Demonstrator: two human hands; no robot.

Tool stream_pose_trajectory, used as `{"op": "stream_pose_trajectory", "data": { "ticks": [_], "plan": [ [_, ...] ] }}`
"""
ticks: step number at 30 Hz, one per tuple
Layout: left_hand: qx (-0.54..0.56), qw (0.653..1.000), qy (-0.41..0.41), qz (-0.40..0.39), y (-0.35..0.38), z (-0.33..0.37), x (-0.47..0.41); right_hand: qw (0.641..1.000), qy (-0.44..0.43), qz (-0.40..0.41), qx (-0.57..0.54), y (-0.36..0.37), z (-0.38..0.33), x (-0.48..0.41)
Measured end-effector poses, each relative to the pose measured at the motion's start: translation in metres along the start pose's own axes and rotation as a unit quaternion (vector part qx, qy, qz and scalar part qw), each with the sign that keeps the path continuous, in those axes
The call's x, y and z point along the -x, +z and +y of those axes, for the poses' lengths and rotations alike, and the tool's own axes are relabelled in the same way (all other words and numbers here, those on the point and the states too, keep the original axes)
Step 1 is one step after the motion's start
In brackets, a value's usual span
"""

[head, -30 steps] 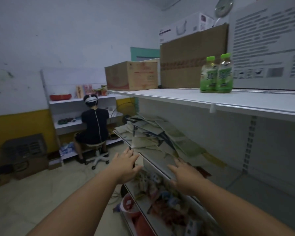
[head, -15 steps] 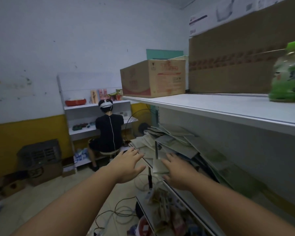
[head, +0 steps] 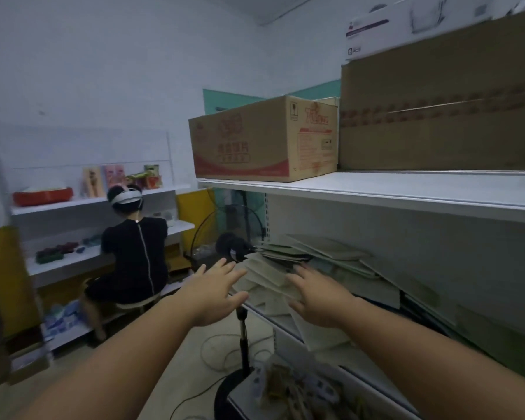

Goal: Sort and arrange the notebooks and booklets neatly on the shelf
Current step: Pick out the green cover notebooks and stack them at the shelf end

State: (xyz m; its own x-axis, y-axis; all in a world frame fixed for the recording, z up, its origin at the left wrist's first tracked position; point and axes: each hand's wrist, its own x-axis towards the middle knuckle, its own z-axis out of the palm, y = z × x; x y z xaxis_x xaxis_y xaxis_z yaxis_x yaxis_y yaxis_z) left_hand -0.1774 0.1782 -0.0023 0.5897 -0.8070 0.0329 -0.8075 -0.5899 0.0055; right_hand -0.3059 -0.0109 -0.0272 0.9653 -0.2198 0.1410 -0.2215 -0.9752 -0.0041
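left hand (head: 214, 294): fingers spread, gripping nothing, just off shelf (head: 376, 192) edge. right hand (head: 319, 301): fingers spread, over booklets (head: 325, 262). booklets: loose, overlapping heap on middle shelf.

Left hand (head: 214, 291) and right hand (head: 319, 298) outstretched with fingers spread, before a messy pile of pale green booklets (head: 300, 268) on a white shelf (head: 325, 353), cardboard box (head: 264, 140) above
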Motion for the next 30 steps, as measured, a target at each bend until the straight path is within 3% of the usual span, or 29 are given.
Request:
{"op": "stream_pose_trajectory", "data": {
  "ticks": [5,10,13,19,22,26,28,30],
  "plan": [
    [0.048,0.999,0.009,-0.014,0.006,-0.044,-0.052,0.997,0.074,0.012,-0.029,0.005,0.002,-0.024],
    [0.088,0.991,0.097,-0.02,0.023,-0.037,-0.102,0.975,0.191,0.079,-0.075,0.001,0.036,-0.054],
    [0.11,0.984,0.143,-0.005,0.025,-0.023,-0.128,0.967,0.231,0.077,-0.074,-0.002,0.06,-0.071],
    [0.32,0.937,0.135,-0.017,0.031,-0.02,-0.173,0.954,0.256,0.12,-0.101,0.015,0.091,-0.093],
    [0.514,0.852,0.087,-0.049,0.024,-0.017,-0.185,0.955,0.221,0.192,-0.045,0.02,0.102,-0.097],
    [0.725,0.674,0.009,-0.142,0.01,-0.011,-0.21,0.914,0.171,0.366,-0.023,0.017,0.099,-0.103],
    [0.801,0.567,-0.007,-0.194,0.006,-0.007,-0.226,0.903,0.145,0.404,0.005,0.015,0.085,-0.112],
    [0.84,0.494,-0.017,-0.224,0.001,-0.002,-0.24,0.908,0.099,0.407,0.003,0.016,0.062,-0.124]
  ]
}}
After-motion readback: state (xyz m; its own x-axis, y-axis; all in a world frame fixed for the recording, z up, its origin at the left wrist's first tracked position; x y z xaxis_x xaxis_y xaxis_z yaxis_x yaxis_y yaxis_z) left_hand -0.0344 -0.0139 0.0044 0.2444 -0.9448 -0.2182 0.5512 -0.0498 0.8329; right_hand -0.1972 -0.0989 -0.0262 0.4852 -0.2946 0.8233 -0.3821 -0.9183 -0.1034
